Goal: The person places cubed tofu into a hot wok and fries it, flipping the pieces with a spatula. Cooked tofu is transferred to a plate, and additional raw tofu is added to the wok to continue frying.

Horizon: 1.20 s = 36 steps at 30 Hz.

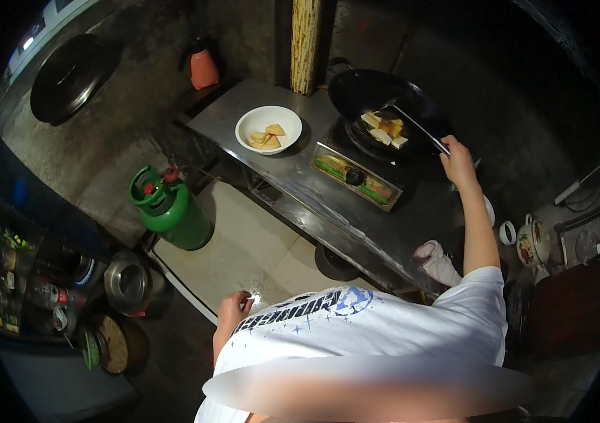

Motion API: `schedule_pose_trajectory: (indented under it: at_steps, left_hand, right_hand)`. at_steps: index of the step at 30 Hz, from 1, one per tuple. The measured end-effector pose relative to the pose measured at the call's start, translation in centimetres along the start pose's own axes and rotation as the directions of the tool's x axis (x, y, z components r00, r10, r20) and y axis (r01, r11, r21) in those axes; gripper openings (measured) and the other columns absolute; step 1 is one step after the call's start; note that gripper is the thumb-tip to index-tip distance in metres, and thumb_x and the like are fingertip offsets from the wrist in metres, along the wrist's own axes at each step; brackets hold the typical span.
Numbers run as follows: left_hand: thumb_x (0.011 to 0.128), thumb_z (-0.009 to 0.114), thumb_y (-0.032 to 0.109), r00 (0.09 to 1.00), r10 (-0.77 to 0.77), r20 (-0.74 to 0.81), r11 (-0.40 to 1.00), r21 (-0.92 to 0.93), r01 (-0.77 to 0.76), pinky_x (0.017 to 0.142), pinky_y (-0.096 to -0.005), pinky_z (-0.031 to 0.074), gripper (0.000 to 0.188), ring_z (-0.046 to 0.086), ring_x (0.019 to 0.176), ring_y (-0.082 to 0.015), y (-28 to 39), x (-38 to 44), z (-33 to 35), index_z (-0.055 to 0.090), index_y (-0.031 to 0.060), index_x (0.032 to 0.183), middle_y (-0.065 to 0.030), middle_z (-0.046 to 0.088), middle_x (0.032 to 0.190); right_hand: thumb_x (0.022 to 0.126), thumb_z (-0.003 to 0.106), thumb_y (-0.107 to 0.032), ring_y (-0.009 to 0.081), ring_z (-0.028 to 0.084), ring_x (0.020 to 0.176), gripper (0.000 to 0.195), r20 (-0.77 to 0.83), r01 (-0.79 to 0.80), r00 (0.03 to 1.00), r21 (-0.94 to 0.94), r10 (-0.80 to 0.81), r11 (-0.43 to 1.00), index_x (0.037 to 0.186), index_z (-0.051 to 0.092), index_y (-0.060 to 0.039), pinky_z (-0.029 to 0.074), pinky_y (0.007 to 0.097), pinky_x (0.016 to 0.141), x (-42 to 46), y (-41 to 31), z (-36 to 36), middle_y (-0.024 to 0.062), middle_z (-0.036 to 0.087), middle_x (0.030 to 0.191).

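My right hand is closed around the handle of a metal spatula, whose blade rests in a black wok beside several pale pieces, probably tofu. The wok sits on a gas stove with a dark knob at its front. Left of it on the metal table stands a white bowl with several golden pieces inside. My left hand hangs low by my body, away from the table, its fingers curled; whether they hold anything cannot be told.
A green gas cylinder stands on the floor left of the metal table. A crumpled cloth lies near the table's right end, with a floral enamel pot beyond. Metal pots stand at lower left; a wooden post rises behind the table.
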<state>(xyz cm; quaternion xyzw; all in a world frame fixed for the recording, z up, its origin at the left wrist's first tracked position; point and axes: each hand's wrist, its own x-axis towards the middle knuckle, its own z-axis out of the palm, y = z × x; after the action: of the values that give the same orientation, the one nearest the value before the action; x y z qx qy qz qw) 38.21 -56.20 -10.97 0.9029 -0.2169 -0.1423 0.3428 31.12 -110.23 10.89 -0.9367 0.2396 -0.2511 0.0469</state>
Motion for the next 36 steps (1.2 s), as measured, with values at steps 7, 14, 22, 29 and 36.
schedule_pose_trajectory:
  at_steps: [7,14,22,29,36]
  left_hand:
    - [0.075,0.067,0.017,1.000,0.022,-0.001,0.999,-0.029,-0.022,0.064,-0.0360,0.049,0.016,0.063,0.072,-0.0288,-0.2,0.1,0.3,0.064,0.0040,0.085,-0.0137,0.064,0.079]
    - [0.075,0.067,0.018,1.000,0.023,-0.015,0.999,-0.030,-0.023,0.064,-0.0359,0.049,0.017,0.063,0.072,-0.0288,-1.0,-0.6,0.5,0.064,0.0037,0.084,-0.0140,0.064,0.078]
    - [0.075,0.067,0.017,1.000,0.001,-0.028,0.997,-0.080,-0.003,0.064,-0.0367,0.049,0.017,0.063,0.072,-0.0296,-1.9,-1.1,-0.1,0.064,0.0031,0.086,-0.0152,0.064,0.079]
    - [0.076,0.066,0.018,0.996,-0.094,-0.008,0.994,-0.060,0.093,0.066,-0.0368,0.049,0.019,0.063,0.074,-0.0299,-2.7,-2.2,-0.5,0.064,0.0030,0.088,-0.0162,0.064,0.079]
    - [0.076,0.066,0.019,0.998,-0.056,0.007,0.998,-0.043,0.056,0.066,-0.0364,0.050,0.019,0.063,0.072,-0.0295,-1.8,-1.4,-0.7,0.065,0.0043,0.088,-0.0147,0.065,0.078]
  right_hand:
    - [0.074,0.062,-0.001,0.0372,0.056,0.094,0.031,-0.022,-0.061,0.998,-0.103,0.059,0.993,0.103,0.051,-0.0025,0.045,0.0423,0.079,-0.5,0.2,-0.5,0.0204,0.059,0.097]
    - [0.072,0.063,0.001,0.0305,0.060,0.083,0.028,0.047,-0.024,0.999,0.042,0.022,0.999,0.099,0.054,-0.0017,0.047,0.0341,0.073,-2.4,-0.9,-3.1,0.0156,0.061,0.088]
    - [0.074,0.063,-0.005,0.0362,0.058,0.090,0.026,-0.051,-0.031,0.998,0.020,0.032,0.999,0.098,0.055,-0.0021,0.046,0.0411,0.076,-1.2,-1.3,-0.3,0.0195,0.061,0.092]
    - [0.071,0.063,0.001,0.0343,0.059,0.085,0.027,0.014,-0.024,1.000,-0.014,0.024,1.000,0.097,0.055,-0.0015,0.046,0.0388,0.073,-4.4,-1.7,-7.4,0.0180,0.061,0.087]
    - [0.073,0.063,-0.001,0.0278,0.061,0.079,0.027,0.101,-0.102,0.991,0.201,0.083,0.974,0.099,0.056,-0.0011,0.046,0.0332,0.071,-5.4,-0.3,-4.8,0.0160,0.062,0.087]
